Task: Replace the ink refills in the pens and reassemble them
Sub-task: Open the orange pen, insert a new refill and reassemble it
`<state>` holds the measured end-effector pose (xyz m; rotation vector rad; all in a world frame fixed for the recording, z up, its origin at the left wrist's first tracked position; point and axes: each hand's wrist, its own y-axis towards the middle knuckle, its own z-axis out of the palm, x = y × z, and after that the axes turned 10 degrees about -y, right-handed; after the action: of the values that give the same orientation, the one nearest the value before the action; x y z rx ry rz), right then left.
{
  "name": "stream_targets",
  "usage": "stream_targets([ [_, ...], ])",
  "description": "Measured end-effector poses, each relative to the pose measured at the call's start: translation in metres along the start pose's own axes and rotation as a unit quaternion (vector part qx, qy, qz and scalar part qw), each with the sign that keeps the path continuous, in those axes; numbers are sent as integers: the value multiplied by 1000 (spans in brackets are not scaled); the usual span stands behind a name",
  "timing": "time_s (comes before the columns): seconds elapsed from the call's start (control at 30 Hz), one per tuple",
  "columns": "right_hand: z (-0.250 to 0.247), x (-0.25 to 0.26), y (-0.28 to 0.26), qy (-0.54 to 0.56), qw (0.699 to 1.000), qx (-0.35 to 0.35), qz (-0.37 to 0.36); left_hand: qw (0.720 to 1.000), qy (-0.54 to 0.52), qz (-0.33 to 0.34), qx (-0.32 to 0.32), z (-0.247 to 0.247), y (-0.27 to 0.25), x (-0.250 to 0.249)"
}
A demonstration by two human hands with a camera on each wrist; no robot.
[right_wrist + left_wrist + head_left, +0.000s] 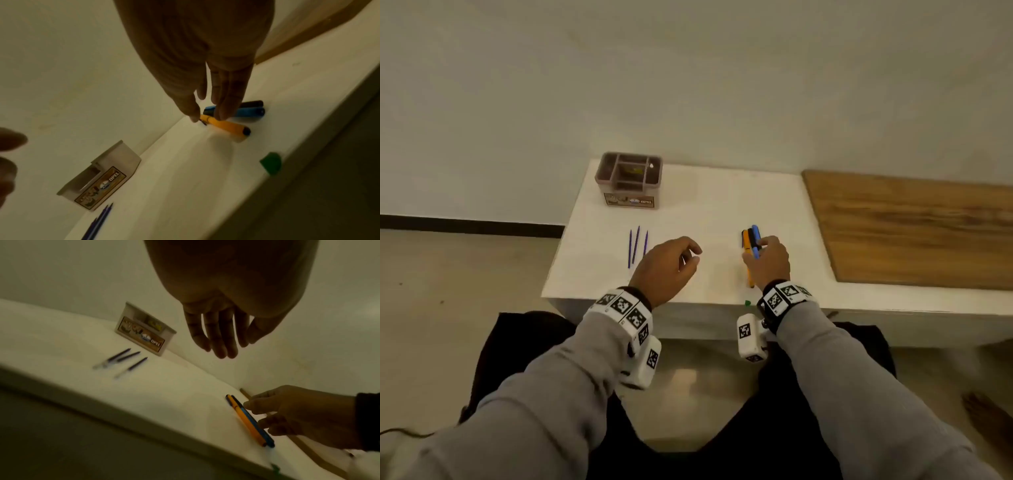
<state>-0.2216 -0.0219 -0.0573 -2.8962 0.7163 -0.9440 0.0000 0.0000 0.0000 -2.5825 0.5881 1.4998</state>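
Right hand (768, 262) is down on the pens (751, 240) at the right-centre of the white bench (722, 192), thumb and fingertips closing on the orange pen (224, 125); fingers touch it, but a firm pinch can't be confirmed, grip looks only just forming. Blue pen (246, 112) and black pen (252, 104) lie touching each other just beside the orange one, all three still on the bench surface. Left hand (669, 265) hovers above the bench between the pens and the refills, fingers loosely curled, holding nothing. Three purple ink refills (637, 245) lie side by side to the left, apart from both hands. Brown organiser box (628, 180) sits at the back left of the bench (compartments look mostly bare, contents unclear). Small green piece (271, 162) lies near the front edge, below the pens; can't tell what it is. Wooden board (911, 226) adjoins the bench on the right. Step in hand, by my reading: picking the first pen, so the task is at its start, no pen opened yet. Next move likely calls for lifting the orange pen clear of its neighbours without rolling them, then bringing the left hand in to steady the barrel while it is pulled or unscrewed apart.
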Motion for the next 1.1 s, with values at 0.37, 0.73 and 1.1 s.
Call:
stream_targets([
  [0.37, 17, 11, 20, -83, 996, -1, -16, 992, -92, -58, 66, 16, 41, 58],
  [0.73, 22, 68, 12, 249, 948, 178, -86, 966, -219, -138, 22, 25, 55, 62],
  [1.1, 36, 50, 30, 348, 916, 199, -21, 958, -224, -148, 96, 35, 58, 83],
])
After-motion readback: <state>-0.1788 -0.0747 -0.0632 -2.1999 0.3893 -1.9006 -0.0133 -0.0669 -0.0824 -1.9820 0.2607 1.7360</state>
